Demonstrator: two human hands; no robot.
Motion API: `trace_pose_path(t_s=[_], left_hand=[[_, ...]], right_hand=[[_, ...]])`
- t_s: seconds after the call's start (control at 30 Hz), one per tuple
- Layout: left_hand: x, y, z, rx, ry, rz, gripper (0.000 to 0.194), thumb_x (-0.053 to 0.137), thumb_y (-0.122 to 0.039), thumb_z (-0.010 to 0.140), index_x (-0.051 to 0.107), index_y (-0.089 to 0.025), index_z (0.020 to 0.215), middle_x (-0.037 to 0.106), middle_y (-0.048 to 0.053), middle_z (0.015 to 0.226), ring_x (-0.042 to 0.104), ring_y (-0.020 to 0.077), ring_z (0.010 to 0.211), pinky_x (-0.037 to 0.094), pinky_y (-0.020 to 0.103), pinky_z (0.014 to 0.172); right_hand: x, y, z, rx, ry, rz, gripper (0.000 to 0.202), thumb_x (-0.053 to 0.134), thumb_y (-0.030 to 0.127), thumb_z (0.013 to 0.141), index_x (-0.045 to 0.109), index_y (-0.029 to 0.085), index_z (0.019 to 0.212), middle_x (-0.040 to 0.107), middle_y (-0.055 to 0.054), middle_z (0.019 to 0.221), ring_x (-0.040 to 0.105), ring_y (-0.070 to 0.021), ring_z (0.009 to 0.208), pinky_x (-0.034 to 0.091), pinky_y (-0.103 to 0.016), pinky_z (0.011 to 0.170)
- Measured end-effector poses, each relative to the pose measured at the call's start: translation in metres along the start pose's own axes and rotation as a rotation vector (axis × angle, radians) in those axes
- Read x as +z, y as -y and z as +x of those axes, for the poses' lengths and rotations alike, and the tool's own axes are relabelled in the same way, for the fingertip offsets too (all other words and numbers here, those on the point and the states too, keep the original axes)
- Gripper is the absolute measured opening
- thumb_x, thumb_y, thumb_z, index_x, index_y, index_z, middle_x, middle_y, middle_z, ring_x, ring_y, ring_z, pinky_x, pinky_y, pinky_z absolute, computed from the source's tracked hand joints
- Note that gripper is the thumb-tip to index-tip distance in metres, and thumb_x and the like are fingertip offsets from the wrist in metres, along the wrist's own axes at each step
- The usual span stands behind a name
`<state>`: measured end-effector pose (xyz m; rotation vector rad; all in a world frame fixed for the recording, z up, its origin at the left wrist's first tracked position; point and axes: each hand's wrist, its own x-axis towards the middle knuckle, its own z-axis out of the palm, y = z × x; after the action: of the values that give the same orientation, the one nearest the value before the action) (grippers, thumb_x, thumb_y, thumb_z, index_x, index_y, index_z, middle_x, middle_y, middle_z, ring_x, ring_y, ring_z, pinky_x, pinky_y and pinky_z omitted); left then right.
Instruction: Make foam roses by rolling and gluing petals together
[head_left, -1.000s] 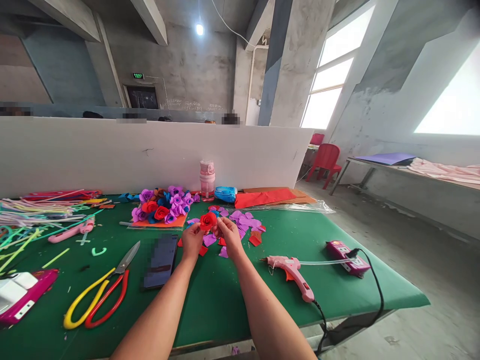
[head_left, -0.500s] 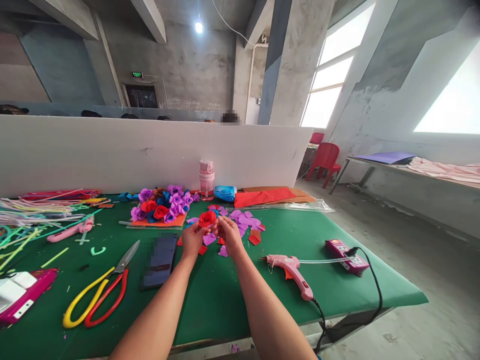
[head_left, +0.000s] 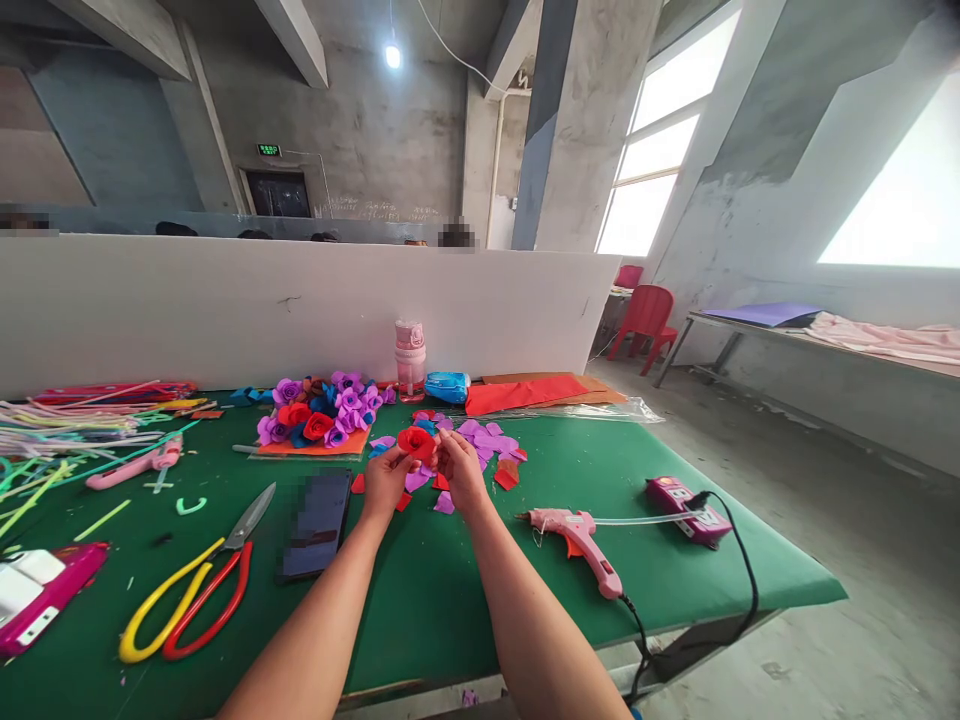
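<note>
1. Red flower [head_left: 415, 443] is up over the green table [head_left: 427, 600], b/t the two hands.
2. L hand [head_left: 386, 482]: fingertips pinch the flower low on its left side. Prob. held like that so the petals don't get squashed.
3. R hand [head_left: 463, 474]: fingers bunched up close at the flower's right side. Can't tell if they grip a petal or are just next to it.
4. Purple bits [head_left: 487, 437] lie past the hands, w/ some red & blue ones mixed in. Prob. there b/c it's easy to reach.
5. Flower pile [head_left: 349, 405] sits back & left on an orange sheet [head_left: 356, 443], prob. to keep it all together.
6. Glue gun [head_left: 562, 522] lies on the R side, tip to the left, handle toward the person, prob. so it's quick to grab.
7. Phone [head_left: 319, 525] & scissors [head_left: 238, 543] lie on the L side. Scissor handles face the person too.
8. Vs. half a sec ago: table stuff sits a bit more left in view, so the head prob. turned a bit. L hand still has the flower.
</note>
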<state>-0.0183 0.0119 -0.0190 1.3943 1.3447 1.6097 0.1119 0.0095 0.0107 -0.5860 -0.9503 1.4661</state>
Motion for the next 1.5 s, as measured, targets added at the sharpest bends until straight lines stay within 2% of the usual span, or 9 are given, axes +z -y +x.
trace_pose_path(t_s=[0.27, 0.53, 0.8, 0.93, 1.07, 1.23, 1.5], left_hand=[[0.0, 0.003, 0.002, 0.006, 0.003, 0.02, 0.016, 0.064, -0.033, 0.067, 0.07, -0.019, 0.066, 0.069, 0.001, 0.057, 0.065, 0.0181, 0.058, 0.05, 0.027, 0.059], [-0.001, 0.003, 0.002, 0.018, 0.027, 0.06, 0.018, 0.063, -0.034, 0.069, 0.073, -0.02, 0.073, 0.07, 0.001, 0.059, 0.066, 0.0182, 0.059, 0.049, 0.026, 0.06], [-0.002, 0.007, 0.003, 0.005, -0.022, 0.059, 0.017, 0.061, -0.03, 0.068, 0.072, -0.018, 0.073, 0.072, 0.002, 0.062, 0.068, 0.0194, 0.062, 0.051, 0.027, 0.06], [-0.003, 0.011, 0.006, -0.001, -0.066, 0.05, 0.016, 0.061, -0.03, 0.067, 0.07, -0.017, 0.071, 0.072, 0.002, 0.061, 0.068, 0.0199, 0.061, 0.051, 0.027, 0.06], [-0.004, 0.013, 0.007, 0.004, -0.093, 0.066, 0.013, 0.063, -0.029, 0.065, 0.069, -0.018, 0.066, 0.071, 0.001, 0.059, 0.067, 0.0196, 0.061, 0.049, 0.026, 0.059], [-0.004, 0.01, 0.006, 0.013, -0.084, 0.061, 0.013, 0.063, -0.029, 0.066, 0.07, -0.018, 0.066, 0.07, 0.0, 0.058, 0.066, 0.0185, 0.06, 0.048, 0.025, 0.058], [-0.002, 0.01, 0.006, 0.001, -0.061, 0.03, 0.011, 0.061, -0.027, 0.065, 0.068, -0.018, 0.062, 0.07, 0.001, 0.059, 0.066, 0.019, 0.061, 0.05, 0.026, 0.06]], right_hand=[[-0.002, 0.0, 0.0, 0.062, 0.007, 0.011, 0.022, 0.067, 0.036, 0.067, 0.055, 0.018, 0.065, 0.053, 0.004, 0.053, 0.045, -0.0076, 0.045, 0.035, -0.02, 0.047], [-0.007, 0.003, 0.005, 0.041, -0.071, 0.021, 0.03, 0.067, 0.045, 0.069, 0.063, 0.017, 0.077, 0.06, 0.001, 0.07, 0.053, -0.0077, 0.054, 0.041, -0.02, 0.051], [-0.004, 0.006, 0.004, 0.006, -0.112, 0.076, 0.027, 0.07, 0.042, 0.065, 0.057, 0.018, 0.065, 0.055, 0.004, 0.058, 0.046, -0.0066, 0.047, 0.038, -0.02, 0.048], [-0.002, 0.005, 0.002, 0.052, -0.096, 0.068, 0.026, 0.07, 0.039, 0.064, 0.055, 0.018, 0.06, 0.052, 0.004, 0.051, 0.044, -0.0061, 0.044, 0.035, -0.02, 0.046], [0.002, 0.005, 0.0, 0.098, -0.086, 0.071, 0.025, 0.072, 0.036, 0.06, 0.055, 0.017, 0.06, 0.054, 0.004, 0.053, 0.043, -0.0056, 0.044, 0.034, -0.019, 0.044], [0.002, 0.004, 0.001, 0.125, -0.072, 0.1, 0.028, 0.073, 0.039, 0.06, 0.056, 0.017, 0.065, 0.056, 0.004, 0.057, 0.045, -0.0054, 0.044, 0.035, -0.019, 0.044], [0.0, 0.001, 0.001, 0.155, -0.024, 0.123, 0.025, 0.074, 0.035, 0.062, 0.056, 0.018, 0.065, 0.053, 0.005, 0.048, 0.045, -0.006, 0.042, 0.037, -0.018, 0.045]])
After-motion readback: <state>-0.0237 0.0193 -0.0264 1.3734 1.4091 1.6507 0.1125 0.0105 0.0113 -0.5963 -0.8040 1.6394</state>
